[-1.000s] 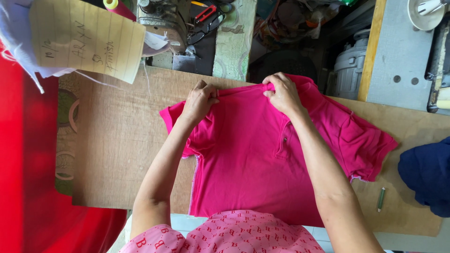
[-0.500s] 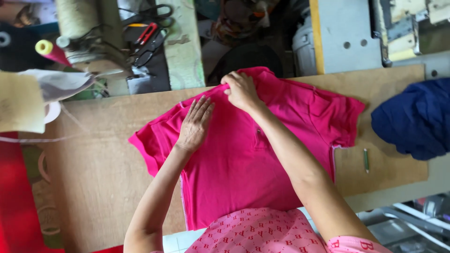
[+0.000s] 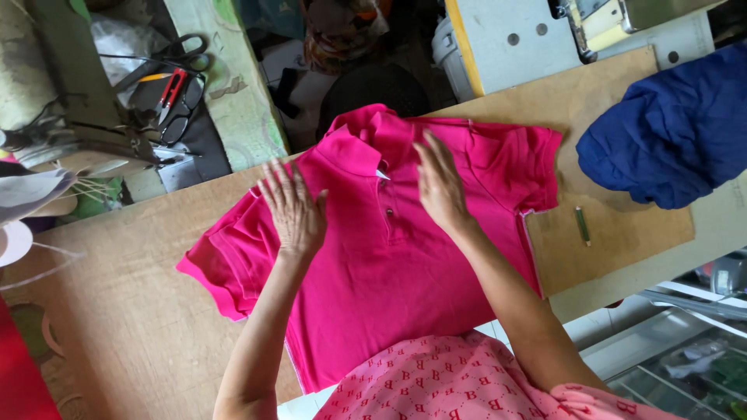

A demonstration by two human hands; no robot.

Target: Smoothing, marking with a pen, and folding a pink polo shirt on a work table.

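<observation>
Pressing flat on the pink polo shirt (image 3: 389, 264), I have my left hand (image 3: 294, 210) on its chest beside the collar and my right hand (image 3: 440, 187) just across the button placket, both with grip released and fingers spread, grasping nothing. The shirt lies face up across the middle of the wooden surface (image 3: 117, 311), collar toward the far edge, hem hanging over the near edge at my body. A bundled blue garment (image 3: 669, 132) sits at the right end, a small greenish stick, possibly chalk (image 3: 583, 225), near it.

Head camera looks steeply down, close over the table (image 3: 117, 311).
</observation>
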